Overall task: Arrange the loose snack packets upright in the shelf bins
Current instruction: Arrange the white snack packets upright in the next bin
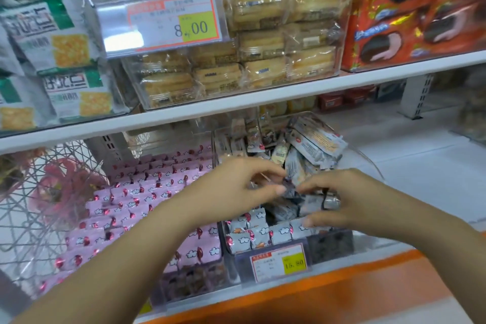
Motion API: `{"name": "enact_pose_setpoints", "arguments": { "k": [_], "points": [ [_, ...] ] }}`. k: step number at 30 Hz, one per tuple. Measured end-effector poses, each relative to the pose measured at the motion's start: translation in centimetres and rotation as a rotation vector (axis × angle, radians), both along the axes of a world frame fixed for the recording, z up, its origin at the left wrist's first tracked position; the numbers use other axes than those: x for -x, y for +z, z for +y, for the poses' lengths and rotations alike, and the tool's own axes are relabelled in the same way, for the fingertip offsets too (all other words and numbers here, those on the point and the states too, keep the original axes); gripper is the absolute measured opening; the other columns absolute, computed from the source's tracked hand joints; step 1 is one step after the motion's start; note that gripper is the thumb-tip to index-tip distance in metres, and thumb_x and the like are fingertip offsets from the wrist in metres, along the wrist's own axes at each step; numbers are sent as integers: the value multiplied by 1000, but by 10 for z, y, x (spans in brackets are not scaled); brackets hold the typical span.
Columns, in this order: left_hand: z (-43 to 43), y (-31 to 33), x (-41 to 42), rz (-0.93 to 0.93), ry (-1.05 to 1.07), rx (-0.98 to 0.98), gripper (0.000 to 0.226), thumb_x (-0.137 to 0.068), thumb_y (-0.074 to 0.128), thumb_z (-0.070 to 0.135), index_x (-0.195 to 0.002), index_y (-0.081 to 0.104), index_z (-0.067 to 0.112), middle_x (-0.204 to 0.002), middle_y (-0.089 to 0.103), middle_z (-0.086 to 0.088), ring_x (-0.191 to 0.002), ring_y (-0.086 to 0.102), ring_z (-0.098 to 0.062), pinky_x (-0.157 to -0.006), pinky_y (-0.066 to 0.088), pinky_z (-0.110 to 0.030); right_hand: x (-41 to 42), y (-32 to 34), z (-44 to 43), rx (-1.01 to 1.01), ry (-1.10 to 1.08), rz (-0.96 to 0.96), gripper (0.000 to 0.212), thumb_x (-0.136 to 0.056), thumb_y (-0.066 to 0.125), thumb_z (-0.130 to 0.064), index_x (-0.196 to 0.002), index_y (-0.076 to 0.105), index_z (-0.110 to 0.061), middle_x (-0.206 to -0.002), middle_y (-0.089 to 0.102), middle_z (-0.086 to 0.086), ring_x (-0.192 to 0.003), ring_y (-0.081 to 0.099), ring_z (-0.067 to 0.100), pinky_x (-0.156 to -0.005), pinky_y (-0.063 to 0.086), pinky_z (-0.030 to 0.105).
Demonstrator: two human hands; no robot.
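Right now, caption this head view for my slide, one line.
Left hand and right hand pinch dark snack packets in a clear shelf bin, beside upright pink packets.

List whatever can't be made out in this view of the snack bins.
All head view.
Dark packet: print blurred, half covered by left hand fingers pinching it.
Right hand grip: hidden beneath its own fingers.
Lower price tag: small print too tiny; 15.80 reads.
Wire basket: cut by left edge, contents blurred.
Boxes at the shelf back: shadowed, blurred.
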State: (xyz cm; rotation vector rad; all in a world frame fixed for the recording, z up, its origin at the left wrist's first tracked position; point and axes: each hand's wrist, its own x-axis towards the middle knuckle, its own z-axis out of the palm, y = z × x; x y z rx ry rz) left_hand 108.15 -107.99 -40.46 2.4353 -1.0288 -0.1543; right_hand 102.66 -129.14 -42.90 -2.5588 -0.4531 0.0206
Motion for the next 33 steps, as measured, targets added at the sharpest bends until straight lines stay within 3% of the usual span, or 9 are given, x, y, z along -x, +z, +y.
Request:
{"name": "enact_pose_setpoints", "arguments": {
  "k": [2, 4, 7, 12, 15, 18, 25, 29, 33],
  "points": [
    [-9, 6, 4, 165, -52, -143, 47, -85, 64, 45, -128, 58, 26, -119, 63, 12, -102, 60, 4, -93, 47, -17, 6, -4, -4, 75, 35, -43, 77, -54, 63, -71, -123, 57, -37, -107, 50, -30, -100, 45, -11, -83, 33, -1],
    [-20, 10, 4, 207, -87, -321, 60, -81, 67, 50, -133, 53, 23, -125, 61, 10, -108, 59, -1, -98, 47, -22, 8, -6, -9, 162, 47, -78, 86, -50, 62, -74, -126, 57, -33, -115, 54, -23, -107, 45, -5, -87, 30, 1],
    [-38, 10, 0, 240, -109, -534, 77, -76, 69, 56, -140, 44, 20, -132, 55, 9, -116, 55, -7, -103, 43, -27, 9, -14, -16, 176, 37, -55, 91, -46, 63, -77, -127, 54, -36, -122, 47, -24, -121, 39, 1, -102, 29, 17],
    [-61, -1, -12, 292, -125, -797, 87, -74, 65, 65, -142, 38, 19, -139, 50, 5, -117, 51, -14, -102, 40, -27, 10, -24, -23, 96, 40, -11, 87, -51, 74, -68, -130, 48, -41, -121, 32, -31, -119, 26, -10, -103, 25, 16],
    [-71, -8, -18, 323, -149, -924, 97, -73, 62, 69, -148, 25, 20, -150, 35, 4, -132, 40, -18, -107, 34, -29, 8, -26, -27, 62, 34, -3, 85, -52, 75, -66, -129, 47, -44, -118, 30, -34, -115, 23, -14, -100, 23, 13],
    [-76, -12, -25, 364, -174, -982, 105, -71, 62, 72, -152, 15, 25, -156, 23, 6, -140, 29, -18, -115, 28, -37, 8, -27, -29, 46, 30, 6, 85, -52, 77, -65, -129, 48, -43, -117, 31, -33, -116, 26, -12, -100, 25, 14],
    [-80, -12, -30, 353, -168, -1039, 106, -72, 58, 73, -152, 7, 25, -157, 21, 5, -142, 25, -16, -116, 24, -34, 8, -29, -29, 72, 32, -2, 85, -54, 77, -64, -131, 47, -42, -122, 31, -32, -124, 26, -8, -97, 22, 11],
    [-78, -14, -28, 353, -160, -1034, 110, -72, 61, 71, -153, 2, 24, -158, 19, 3, -142, 24, -17, -116, 24, -36, 8, -30, -29, 91, 33, -17, 85, -55, 76, -64, -131, 47, -41, -133, 37, -27, -125, 26, -7, -96, 21, 9],
    [-69, -14, -28, 387, -157, -925, 110, -73, 62, 69, -152, -1, 25, -160, 11, 6, -144, 20, -16, -118, 22, -37, 8, -29, -28, 95, 30, -16, 87, -55, 76, -64, -133, 45, -42, -132, 37, -27, -125, 28, -4, -102, 25, 15]
  ]
}}
